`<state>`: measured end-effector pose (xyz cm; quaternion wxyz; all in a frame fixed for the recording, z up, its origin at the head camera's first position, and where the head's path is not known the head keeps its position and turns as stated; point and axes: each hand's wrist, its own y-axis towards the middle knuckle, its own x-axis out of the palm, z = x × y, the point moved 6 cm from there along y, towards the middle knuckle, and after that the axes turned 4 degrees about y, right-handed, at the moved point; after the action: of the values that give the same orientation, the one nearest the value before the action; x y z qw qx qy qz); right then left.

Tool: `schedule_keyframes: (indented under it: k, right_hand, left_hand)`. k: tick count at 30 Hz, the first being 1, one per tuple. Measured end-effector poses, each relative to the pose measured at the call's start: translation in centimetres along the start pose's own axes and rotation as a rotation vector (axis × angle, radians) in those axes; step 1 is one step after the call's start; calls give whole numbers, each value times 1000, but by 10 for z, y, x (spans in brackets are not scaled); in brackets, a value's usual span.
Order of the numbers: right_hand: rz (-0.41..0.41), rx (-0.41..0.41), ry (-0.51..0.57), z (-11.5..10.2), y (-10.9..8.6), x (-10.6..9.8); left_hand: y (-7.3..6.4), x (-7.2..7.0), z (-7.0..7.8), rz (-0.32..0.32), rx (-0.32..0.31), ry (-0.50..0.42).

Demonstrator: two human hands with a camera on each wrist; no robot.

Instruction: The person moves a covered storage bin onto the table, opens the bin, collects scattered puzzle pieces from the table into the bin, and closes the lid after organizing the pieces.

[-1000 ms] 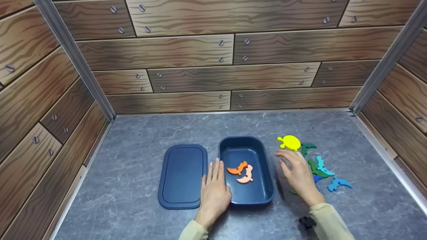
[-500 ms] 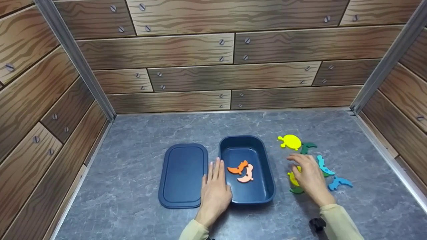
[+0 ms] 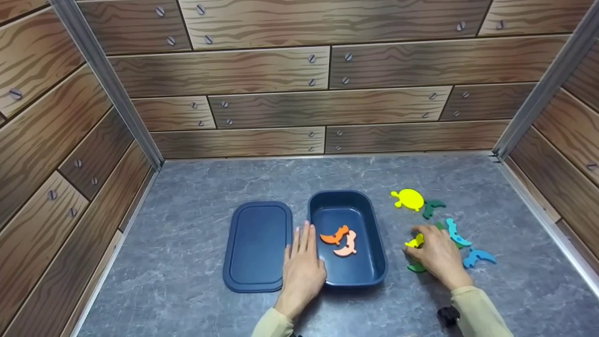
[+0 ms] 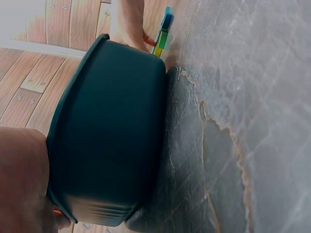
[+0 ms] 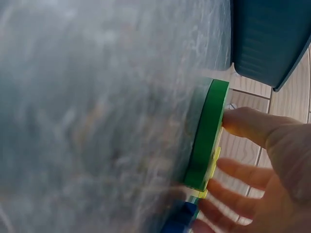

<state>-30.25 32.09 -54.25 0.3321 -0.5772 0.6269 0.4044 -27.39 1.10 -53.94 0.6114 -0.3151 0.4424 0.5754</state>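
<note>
My left hand (image 3: 303, 271) rests straight-fingered on the left rim of a dark blue plastic box (image 3: 379, 262), beside its flat lid (image 3: 257, 248). Inside the box lie an orange animal-shaped piece (image 3: 334, 235) and a pale pink one (image 3: 347, 245). To the right of the box, my right hand (image 3: 437, 255) has its thumb and fingers around a small yellow animal-shaped piece (image 3: 415, 241), partly hidden by them. Just below that piece shows a green piece (image 3: 416, 267). The right wrist view shows my thumb by the edge of a thick green piece (image 5: 208, 136), with a blue piece (image 5: 179, 218) nearby.
A yellow turtle piece (image 3: 409, 200) and a dark green piece (image 3: 433, 208) lie beyond my right hand. Right of it are a turquoise piece (image 3: 456, 233) and a blue piece (image 3: 479, 257). Wood-patterned walls (image 3: 262, 110) surround the grey marbled tabletop (image 3: 187, 224).
My right hand has moved right and down over the pieces, and its thumb and fingers have closed around the small yellow piece. The left hand and box have stayed in place.
</note>
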Motion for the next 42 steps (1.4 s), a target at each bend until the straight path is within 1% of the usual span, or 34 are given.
schedule_keyframes:
  k: [4, 7, 11, 19, 25, 31, 39, 42]
  right_hand:
    - [-9, 56, -37, 1, -3, -2]
    - [-32, 98, -61, 3, -3, -2]
    - [-41, 118, -67, 4, -2, -1]
    - [-10, 78, -40, 2, -1, -1]
    - [-36, 39, -14, -2, 1, 0]
    - [-43, -5, -40, -3, 3, 0]
    - [-13, -25, -55, -3, 6, 0]
    - [10, -30, -48, -3, 6, -1]
  left_hand:
    - [0, -1, 0, -4, 0, -9]
    - [0, 0, 0, -3, -2, -12]
    - [0, 0, -1, 3, -3, -15]
    - [-1, -2, 0, 14, 8, -5]
    - [-1, -1, 0, 11, 6, 7]
    - [-1, 0, 0, 5, 0, 16]
    - [-1, 0, -1, -1, -4, 2]
    - [-1, 0, 0, 1, 0, -1]
